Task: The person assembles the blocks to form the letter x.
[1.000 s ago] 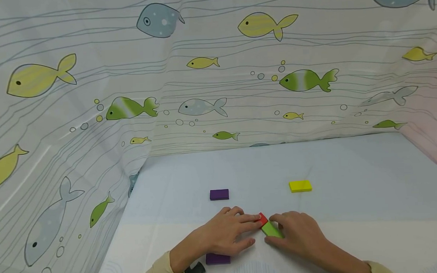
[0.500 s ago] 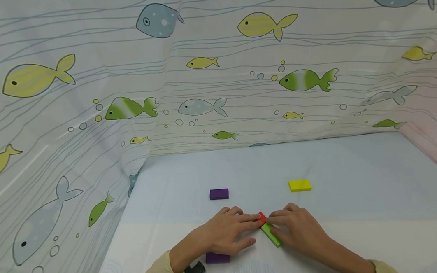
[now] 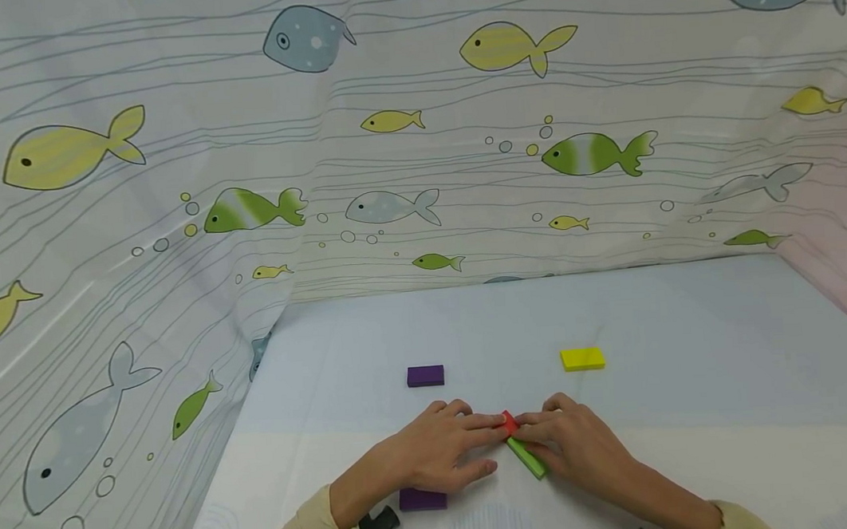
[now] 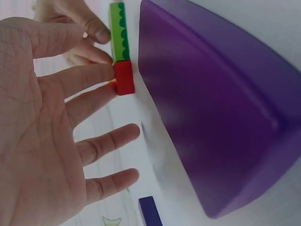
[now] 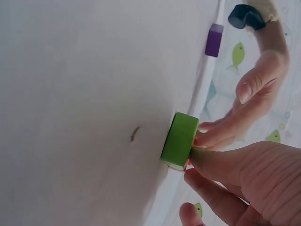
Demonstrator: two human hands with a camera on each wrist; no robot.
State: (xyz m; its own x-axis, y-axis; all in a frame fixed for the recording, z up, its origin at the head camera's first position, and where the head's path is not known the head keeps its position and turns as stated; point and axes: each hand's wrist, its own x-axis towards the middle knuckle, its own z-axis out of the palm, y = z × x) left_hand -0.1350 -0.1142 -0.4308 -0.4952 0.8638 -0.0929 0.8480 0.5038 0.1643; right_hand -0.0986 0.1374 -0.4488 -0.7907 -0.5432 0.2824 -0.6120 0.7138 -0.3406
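Two small toy blocks stand end to end on the pale table: a red block (image 4: 124, 79) and a green block (image 3: 526, 459). The green one shows darker scallops on one face in the left wrist view. My left hand (image 3: 439, 449) has its fingers extended, with two fingertips touching the red block. From the right, my right hand (image 3: 584, 441) rests its thumb along the green block's side. Its forefingers lie at the joint where the blocks meet. Part of the red block is hidden under fingertips.
A purple block (image 3: 423, 500) lies just below my left wrist, looming large in the left wrist view. Further back are another purple block (image 3: 425, 375) and a yellow block (image 3: 583, 359). A fish-printed curtain (image 3: 418, 161) borders the table behind and on the left.
The green block has turned to show a narrower face and lines up against the red one. My right hand's fingers have moved from around the green block toward the joint. The left hand stays put.
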